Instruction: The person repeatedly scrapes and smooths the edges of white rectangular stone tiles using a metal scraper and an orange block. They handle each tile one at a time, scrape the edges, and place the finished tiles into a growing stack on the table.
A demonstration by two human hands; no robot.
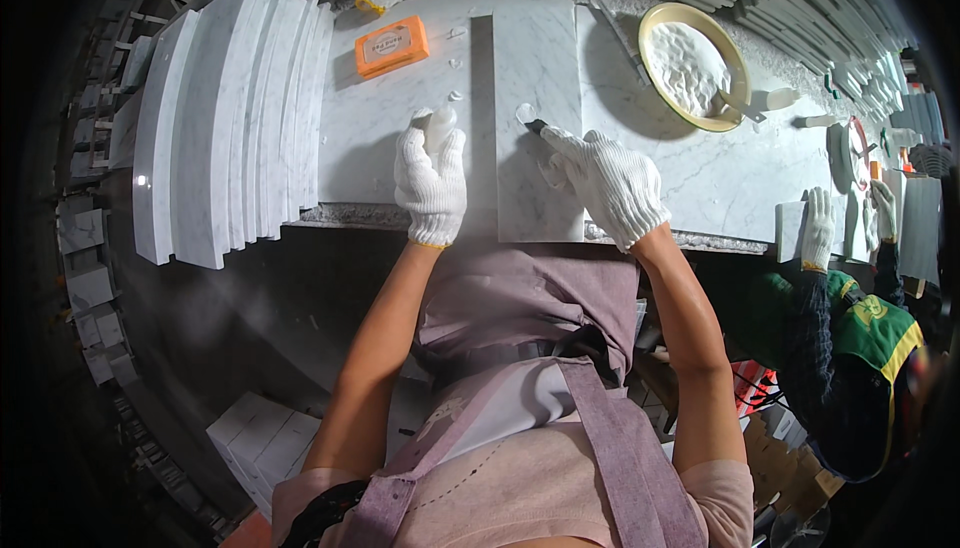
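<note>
right hand (610, 180) pinches a small dark tool (536, 126), probably a blade, on the marble tile (535, 68) at the bench's front edge; left hand (432, 176) fingers curled on a white bottle (440, 126); a slip could scratch the tile

Polished white marble tile (537, 138) with grey veining, smooth and faintly glossy. Knitted white cotton gloves cover the left hand (431, 180) and right hand (607, 183). Orange plastic box (391, 46), matt.

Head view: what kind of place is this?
Likely a stone-tile workshop: stacked marble slabs at left, a marble tile under the gloved right hand, a bowl of white paste on the bench.
</note>
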